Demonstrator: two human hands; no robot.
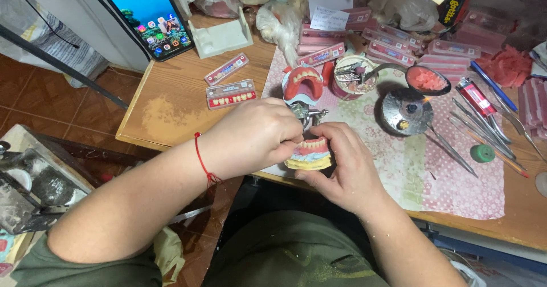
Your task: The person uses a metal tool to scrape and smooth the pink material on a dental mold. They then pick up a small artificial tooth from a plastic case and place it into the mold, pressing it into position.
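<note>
My left hand (pixel 253 136) and my right hand (pixel 345 170) meet at the table's near edge around a denture model (pixel 310 153): pink wax with a row of teeth on a yellowish plaster base. My right hand cups the base from the right and below. The fingers of my left hand pinch at its upper left, over the teeth; what they grip is hidden. A red thread is tied around my left wrist. Just behind the hands stands a metal articulator (pixel 307 113) carrying a red wax upper arch (pixel 302 82).
A patterned pink cloth (pixel 444 179) covers the wooden table (pixel 165 110). On it lie metal dental tools (pixel 473 124), a spirit lamp (pixel 407 110), a spoon of pink wax (pixel 426 79), a lighter (pixel 474 96) and a green cap (pixel 482 153). Strips of artificial teeth (pixel 231 93) lie left; a phone (pixel 149 13) leans behind.
</note>
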